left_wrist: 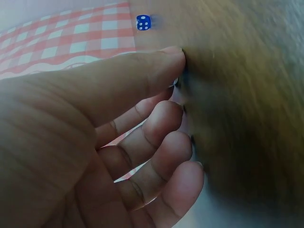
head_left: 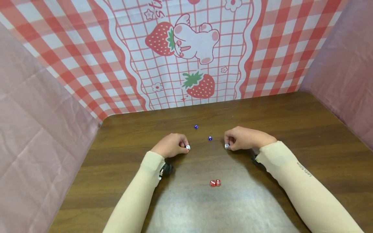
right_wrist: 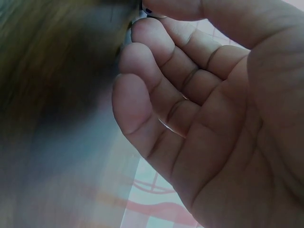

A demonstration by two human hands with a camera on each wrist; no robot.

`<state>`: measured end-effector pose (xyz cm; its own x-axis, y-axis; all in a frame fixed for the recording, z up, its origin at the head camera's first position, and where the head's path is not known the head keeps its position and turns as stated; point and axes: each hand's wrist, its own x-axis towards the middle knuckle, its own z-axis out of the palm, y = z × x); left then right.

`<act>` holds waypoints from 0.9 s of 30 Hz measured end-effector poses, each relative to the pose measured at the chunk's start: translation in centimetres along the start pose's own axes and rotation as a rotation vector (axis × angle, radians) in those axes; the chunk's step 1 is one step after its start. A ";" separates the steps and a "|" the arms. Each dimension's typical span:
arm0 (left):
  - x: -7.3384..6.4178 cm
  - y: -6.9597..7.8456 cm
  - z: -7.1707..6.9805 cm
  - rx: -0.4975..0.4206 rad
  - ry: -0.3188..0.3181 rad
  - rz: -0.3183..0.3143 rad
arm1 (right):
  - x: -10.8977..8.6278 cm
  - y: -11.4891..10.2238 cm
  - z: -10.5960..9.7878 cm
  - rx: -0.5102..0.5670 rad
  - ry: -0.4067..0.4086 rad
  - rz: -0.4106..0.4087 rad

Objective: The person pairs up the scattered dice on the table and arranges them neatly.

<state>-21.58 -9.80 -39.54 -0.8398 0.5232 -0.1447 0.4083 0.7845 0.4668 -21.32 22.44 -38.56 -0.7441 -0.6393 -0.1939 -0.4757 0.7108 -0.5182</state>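
Note:
In the head view my left hand (head_left: 172,145) pinches a white die (head_left: 187,147) between thumb and forefinger, low over the table. Across from it, my right hand (head_left: 243,138) pinches another white die (head_left: 226,146) at its fingertips. Between and beyond the hands lie two blue dice, one farther back (head_left: 196,127) and one nearer (head_left: 210,138). Two red dice (head_left: 215,183) sit side by side toward the front. In the left wrist view the thumb hides nearly all of the held die; in the right wrist view only a sliver of the die (right_wrist: 153,11) shows.
The brown wooden table (head_left: 122,181) ends at a red and white checked cloth (head_left: 192,81) with strawberry prints. Pink cloth walls (head_left: 38,145) rise at the left and right. A dark wrist device (head_left: 166,169) is strapped under the left sleeve's cuff.

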 end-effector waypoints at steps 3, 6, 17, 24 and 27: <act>0.0 0.1 0.2 -0.004 -0.005 0.011 | 0.0 -0.1 0.0 -0.004 -0.008 0.011; 0.1 0.3 0.3 -0.004 -0.008 0.026 | 0.0 -0.3 0.1 -0.009 -0.007 0.018; 0.3 0.9 0.7 0.032 -0.016 0.067 | 0.2 -0.8 0.5 -0.010 -0.007 0.011; 0.2 1.1 0.7 0.034 -0.020 0.066 | 0.4 -0.8 0.6 -0.020 0.003 -0.011; 0.2 1.1 0.6 0.023 -0.026 0.069 | 0.5 -0.8 0.7 -0.025 0.010 -0.021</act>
<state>-21.10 -8.66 -39.53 -0.7996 0.5850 -0.1357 0.4737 0.7534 0.4561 -21.00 21.28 -38.82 -0.7383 -0.6516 -0.1743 -0.5032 0.7041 -0.5010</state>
